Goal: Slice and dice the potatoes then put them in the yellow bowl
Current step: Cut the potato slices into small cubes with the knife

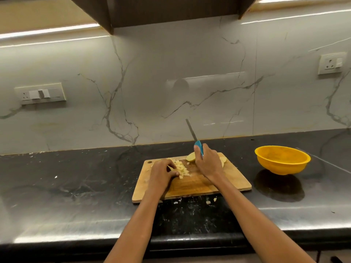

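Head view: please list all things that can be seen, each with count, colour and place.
board: one, brown wood, on the counter, centre
diced potato: one pile, pale yellow, on the board's left part
potato pieces: at least two larger ones, pale yellow, at the board's far edge, partly hidden by the right hand
knife: one, blue handle, grey blade pointing up and away
bowl: one, yellow, on the counter right of the board; no potato shows in it
scraps: a few, pale, on the counter before the board
counter: one, black
sockets: two, white, on the marble wall
left hand: on the board, touching the pile
right hand: grips the knife
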A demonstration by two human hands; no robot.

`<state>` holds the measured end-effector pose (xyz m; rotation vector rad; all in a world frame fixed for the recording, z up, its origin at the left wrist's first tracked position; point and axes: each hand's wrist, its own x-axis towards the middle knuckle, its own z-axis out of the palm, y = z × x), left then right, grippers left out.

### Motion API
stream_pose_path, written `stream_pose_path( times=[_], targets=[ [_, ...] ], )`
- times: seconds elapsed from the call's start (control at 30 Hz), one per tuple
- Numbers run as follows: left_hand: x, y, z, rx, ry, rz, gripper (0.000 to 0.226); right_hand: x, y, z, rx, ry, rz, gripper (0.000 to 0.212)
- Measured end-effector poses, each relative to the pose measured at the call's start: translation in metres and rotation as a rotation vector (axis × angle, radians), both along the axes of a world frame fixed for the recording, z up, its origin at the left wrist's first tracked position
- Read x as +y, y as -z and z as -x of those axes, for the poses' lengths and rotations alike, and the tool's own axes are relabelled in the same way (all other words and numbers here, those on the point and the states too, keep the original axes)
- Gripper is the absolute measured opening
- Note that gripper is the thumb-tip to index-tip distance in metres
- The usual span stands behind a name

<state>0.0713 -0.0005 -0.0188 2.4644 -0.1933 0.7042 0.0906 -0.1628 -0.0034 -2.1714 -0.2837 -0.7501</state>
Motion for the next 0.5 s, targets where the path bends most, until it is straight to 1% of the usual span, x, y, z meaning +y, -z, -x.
stream_pose_path(
  times=[0.1, 0.13, 0.2, 0.27, 0.33, 0.43, 0.5],
  targets=[
    [-0.003, -0.001, -0.006, -0.097, -0.002, -0.003, 0.009, -0.01, 0.001, -0.009, -0.012, 0.043, -0.053, 0.035],
    [-0.003, -0.002, -0.007, -0.118, 0.011, -0.008, 0.01, -0.012, 0.001, -0.012, -0.019, 0.047, -0.07, 0.035],
    [-0.006, -0.001, -0.007, -0.141, 0.057, -0.041, 0.019, -0.014, 0.001, -0.015, -0.041, 0.055, -0.075, 0.035],
    [-0.011, 0.0, -0.005, -0.148, 0.113, -0.112, 0.027, -0.015, 0.0, -0.015, -0.059, 0.057, -0.055, 0.035],
    [-0.017, 0.002, -0.004, -0.149, 0.175, -0.157, 0.028, -0.016, 0.001, -0.015, -0.075, 0.056, -0.036, 0.037],
    [-0.026, 0.005, -0.005, -0.085, 0.267, -0.244, 0.018, -0.018, 0.002, -0.015, -0.078, 0.067, -0.05, 0.038],
    [-0.03, 0.004, -0.005, -0.057, 0.279, -0.315, 0.016, -0.02, 0.002, -0.016, -0.078, 0.095, -0.061, 0.038]
  ],
)
